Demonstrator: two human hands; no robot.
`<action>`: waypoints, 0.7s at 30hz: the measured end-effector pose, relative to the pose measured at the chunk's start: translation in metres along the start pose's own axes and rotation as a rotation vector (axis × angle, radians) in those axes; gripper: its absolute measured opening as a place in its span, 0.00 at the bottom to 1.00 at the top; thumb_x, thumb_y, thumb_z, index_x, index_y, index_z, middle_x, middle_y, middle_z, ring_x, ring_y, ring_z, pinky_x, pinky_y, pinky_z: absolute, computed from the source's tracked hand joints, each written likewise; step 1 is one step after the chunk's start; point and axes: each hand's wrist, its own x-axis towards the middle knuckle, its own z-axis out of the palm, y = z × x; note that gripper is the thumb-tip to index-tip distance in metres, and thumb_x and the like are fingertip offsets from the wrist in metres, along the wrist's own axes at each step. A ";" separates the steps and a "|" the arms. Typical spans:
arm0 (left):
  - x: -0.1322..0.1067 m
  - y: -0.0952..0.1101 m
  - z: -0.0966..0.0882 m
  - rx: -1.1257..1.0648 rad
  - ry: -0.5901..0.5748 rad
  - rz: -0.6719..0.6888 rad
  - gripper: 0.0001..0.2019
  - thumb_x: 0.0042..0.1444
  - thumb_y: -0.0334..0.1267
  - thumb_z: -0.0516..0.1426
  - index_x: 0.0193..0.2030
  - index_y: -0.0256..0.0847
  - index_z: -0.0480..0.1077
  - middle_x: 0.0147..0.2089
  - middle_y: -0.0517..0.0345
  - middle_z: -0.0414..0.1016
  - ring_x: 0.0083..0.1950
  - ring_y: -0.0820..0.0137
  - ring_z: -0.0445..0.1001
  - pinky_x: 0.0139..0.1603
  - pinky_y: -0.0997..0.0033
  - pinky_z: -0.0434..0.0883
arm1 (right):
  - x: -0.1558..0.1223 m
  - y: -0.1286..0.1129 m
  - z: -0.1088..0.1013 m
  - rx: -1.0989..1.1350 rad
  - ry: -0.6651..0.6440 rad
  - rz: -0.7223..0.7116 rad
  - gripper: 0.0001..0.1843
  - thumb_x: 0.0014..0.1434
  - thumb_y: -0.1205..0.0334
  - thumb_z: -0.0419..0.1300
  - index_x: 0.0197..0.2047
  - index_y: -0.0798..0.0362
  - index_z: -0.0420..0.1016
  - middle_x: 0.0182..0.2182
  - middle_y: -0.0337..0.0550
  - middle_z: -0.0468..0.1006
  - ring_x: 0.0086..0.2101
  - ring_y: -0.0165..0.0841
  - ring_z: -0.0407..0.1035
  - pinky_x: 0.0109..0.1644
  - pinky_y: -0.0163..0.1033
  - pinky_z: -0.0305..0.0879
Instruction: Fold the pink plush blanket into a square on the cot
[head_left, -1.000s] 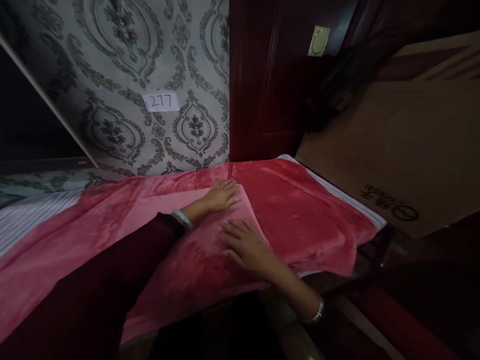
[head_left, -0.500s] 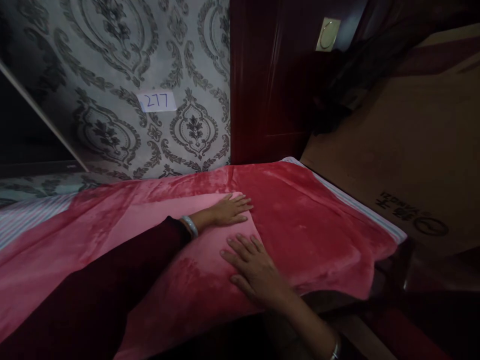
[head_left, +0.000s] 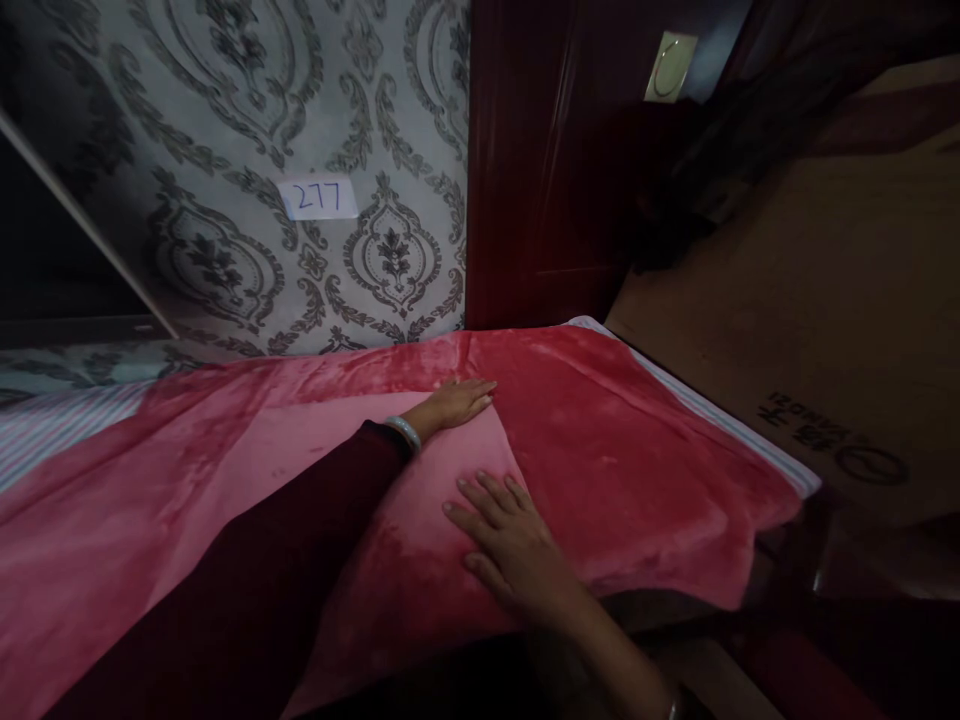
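A red plush blanket (head_left: 600, 440) lies spread over a surface covered with a striped cloth (head_left: 720, 410). Part of the blanket is folded over, showing a smoother pink face (head_left: 315, 430). At the far corner of that fold rests my left hand (head_left: 457, 402), palm down, fingers stretched out and close together. Nearer to me, my right hand (head_left: 517, 545) lies flat with spread fingers along the fold's right edge. Neither hand grips the cloth. A bracelet circles the left wrist, and the left sleeve hides some of the blanket.
Patterned wallpaper (head_left: 300, 120) with a paper label reading 277 (head_left: 320, 198) stands behind. Beside it is a dark red wooden panel (head_left: 547, 150). A large cardboard box (head_left: 825, 300) closes off the right side. At the left is a dark screen-like panel (head_left: 60, 250).
My left hand has slid slightly away from me to the fold's far corner, its fingers now closer together. The right hand stays nearly in place. The view has shifted a little.
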 end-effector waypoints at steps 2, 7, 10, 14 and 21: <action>-0.004 0.011 -0.009 0.064 0.058 -0.002 0.30 0.72 0.49 0.42 0.76 0.42 0.52 0.79 0.42 0.48 0.78 0.56 0.50 0.76 0.43 0.42 | 0.001 -0.001 0.000 -0.020 -0.001 0.002 0.29 0.70 0.53 0.56 0.73 0.39 0.61 0.74 0.41 0.54 0.72 0.44 0.45 0.74 0.62 0.44; -0.033 0.029 -0.039 0.047 0.070 0.113 0.31 0.71 0.51 0.44 0.77 0.43 0.51 0.80 0.47 0.44 0.80 0.58 0.45 0.78 0.48 0.40 | -0.003 0.003 -0.003 -0.045 0.003 -0.015 0.28 0.71 0.53 0.54 0.73 0.41 0.61 0.73 0.45 0.55 0.72 0.45 0.45 0.73 0.63 0.46; -0.078 0.036 -0.048 -0.123 0.024 0.178 0.33 0.71 0.55 0.39 0.77 0.41 0.51 0.79 0.50 0.50 0.78 0.64 0.50 0.78 0.59 0.46 | 0.003 -0.004 -0.017 -0.041 -0.027 -0.019 0.27 0.72 0.52 0.54 0.72 0.43 0.63 0.72 0.48 0.59 0.71 0.46 0.49 0.72 0.64 0.48; -0.149 0.052 -0.047 -0.278 -0.050 0.218 0.34 0.71 0.58 0.37 0.76 0.43 0.55 0.78 0.52 0.53 0.78 0.64 0.51 0.78 0.57 0.48 | 0.034 -0.037 -0.033 -0.012 -0.032 -0.072 0.19 0.72 0.55 0.54 0.58 0.51 0.79 0.60 0.53 0.75 0.64 0.45 0.64 0.72 0.58 0.52; -0.201 0.024 -0.044 -0.099 -0.114 0.105 0.30 0.70 0.58 0.44 0.75 0.53 0.55 0.78 0.51 0.51 0.80 0.57 0.45 0.76 0.38 0.38 | 0.079 -0.068 -0.001 0.082 -0.081 -0.298 0.26 0.70 0.51 0.58 0.68 0.48 0.68 0.65 0.48 0.70 0.66 0.45 0.59 0.73 0.56 0.48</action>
